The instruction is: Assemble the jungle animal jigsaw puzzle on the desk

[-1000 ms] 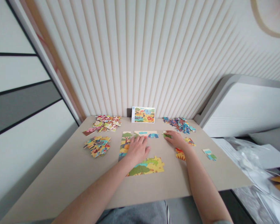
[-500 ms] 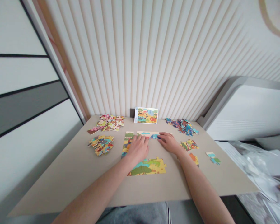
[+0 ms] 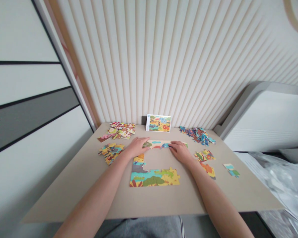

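A partly joined jigsaw puzzle [image 3: 154, 178] lies on the table as a bottom section with a crocodile and bush, plus a left column of pieces. Across its far side runs a top strip [image 3: 159, 143] with clouds and a blue elephant. My left hand [image 3: 137, 147] rests over the far left corner, fingers stretched and thumb apart; it hides the column's upper part and whether the strip joins there. On the strip's right part lies my right hand [image 3: 180, 151], its fingers extended over the elephant end and thumb apart.
A picture card [image 3: 158, 123] of the animal scene leans against the ribbed wall. Loose piece heaps lie at left, pink [image 3: 120, 130] and yellow-blue [image 3: 111, 152], and a blue heap [image 3: 198, 135] at right. Nearer are lion pieces [image 3: 208, 170], giraffe-patterned pieces [image 3: 205, 154] and blue-green pieces [image 3: 231, 170].
My left hand has moved left and away from me, from the strip's middle to the far left corner, uncovering the lower left column. My right hand stays on the strip.
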`<state>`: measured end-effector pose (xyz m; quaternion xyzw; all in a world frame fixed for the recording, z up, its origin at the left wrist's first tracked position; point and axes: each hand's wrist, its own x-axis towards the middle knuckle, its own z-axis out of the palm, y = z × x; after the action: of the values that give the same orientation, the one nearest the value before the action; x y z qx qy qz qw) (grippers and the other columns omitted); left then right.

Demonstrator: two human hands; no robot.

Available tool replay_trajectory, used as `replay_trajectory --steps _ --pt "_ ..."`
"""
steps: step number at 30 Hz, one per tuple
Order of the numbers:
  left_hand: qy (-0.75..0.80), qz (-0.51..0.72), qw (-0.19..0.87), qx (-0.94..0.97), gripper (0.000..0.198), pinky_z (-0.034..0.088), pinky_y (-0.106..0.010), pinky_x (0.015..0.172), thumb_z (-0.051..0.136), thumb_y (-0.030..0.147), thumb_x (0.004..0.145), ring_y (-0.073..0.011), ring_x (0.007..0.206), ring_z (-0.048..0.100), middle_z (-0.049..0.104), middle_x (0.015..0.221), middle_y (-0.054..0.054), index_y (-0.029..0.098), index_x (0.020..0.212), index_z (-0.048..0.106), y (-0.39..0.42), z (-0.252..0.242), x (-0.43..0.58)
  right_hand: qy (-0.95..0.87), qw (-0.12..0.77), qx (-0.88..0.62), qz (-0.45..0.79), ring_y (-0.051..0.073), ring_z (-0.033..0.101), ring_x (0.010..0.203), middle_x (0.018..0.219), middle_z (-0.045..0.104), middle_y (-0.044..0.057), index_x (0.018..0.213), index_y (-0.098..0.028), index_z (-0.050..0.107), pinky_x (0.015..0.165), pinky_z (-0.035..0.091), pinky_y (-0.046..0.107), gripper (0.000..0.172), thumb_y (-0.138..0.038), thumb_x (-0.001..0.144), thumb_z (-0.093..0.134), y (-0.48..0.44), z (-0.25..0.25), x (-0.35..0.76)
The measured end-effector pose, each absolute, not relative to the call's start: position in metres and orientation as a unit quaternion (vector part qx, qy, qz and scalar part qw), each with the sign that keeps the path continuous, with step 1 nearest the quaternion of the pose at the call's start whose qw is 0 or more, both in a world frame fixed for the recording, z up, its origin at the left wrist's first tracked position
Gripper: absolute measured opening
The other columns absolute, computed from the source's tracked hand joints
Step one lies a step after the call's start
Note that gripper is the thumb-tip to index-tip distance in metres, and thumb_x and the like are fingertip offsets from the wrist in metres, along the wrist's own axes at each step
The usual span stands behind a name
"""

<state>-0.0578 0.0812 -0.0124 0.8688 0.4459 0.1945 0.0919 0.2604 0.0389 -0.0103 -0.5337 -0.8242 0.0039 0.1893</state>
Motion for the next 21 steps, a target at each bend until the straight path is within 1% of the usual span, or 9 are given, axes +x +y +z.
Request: replay_trajectory --steps 4,10,16,21 --pt "0.439 0.202 0.093 0.870 0.057 0.039 -0.040 0.113 0.067 0.038 0.092 -0.0253 0.129 0.058 0.063 0.140 -0.009 0.025 0.145 0.052 0.082 -0.010 -0.056 -0.824 0.189 -0.535 0.003 0.024 0.061 0.120 0.128 0.068 0.008 0.123 -0.028 0.072 0.107 0.045 0.041 0.032 -0.035 0.101 0.050 0.039 -0.011 0.258" --pt "0.445 0.201 0.084 0.869 0.049 0.034 -0.046 0.116 0.066 0.038 0.093 -0.0272 0.129 0.058 0.065 0.137 -0.010 0.024 0.139 0.058 0.081 -0.009 -0.063 -0.825 0.187 -0.533 0.001 0.024 0.061 0.120 0.128 0.069 0.007 0.122 -0.029 0.073 0.106 0.045 0.041 0.031 -0.035 0.101 0.051 0.039 -0.012 0.255" --pt "0.450 0.207 0.082 0.865 0.048 0.040 -0.042 0.112 0.065 0.039 0.091 -0.0268 0.127 0.060 0.066 0.135 -0.009 0.024 0.137 0.060 0.080 -0.011 -0.065 -0.827 0.188 -0.530 0.000 0.024 0.060 0.121 0.129 0.068 0.007 0.124 -0.030 0.072 0.107 0.044 0.042 0.031 -0.035 0.102 0.049 0.038 -0.013 0.253" --pt "0.444 0.214 0.086 0.866 0.042 0.042 -0.040 0.112 0.059 0.037 0.094 -0.0252 0.127 0.060 0.066 0.136 -0.007 0.024 0.134 0.063 0.080 -0.011 -0.068 -0.827 0.191 -0.529 -0.003 0.024 0.060 0.121 0.130 0.068 0.007 0.125 -0.030 0.071 0.107 0.045 0.042 0.031 -0.036 0.102 0.050 0.039 -0.015 0.255"
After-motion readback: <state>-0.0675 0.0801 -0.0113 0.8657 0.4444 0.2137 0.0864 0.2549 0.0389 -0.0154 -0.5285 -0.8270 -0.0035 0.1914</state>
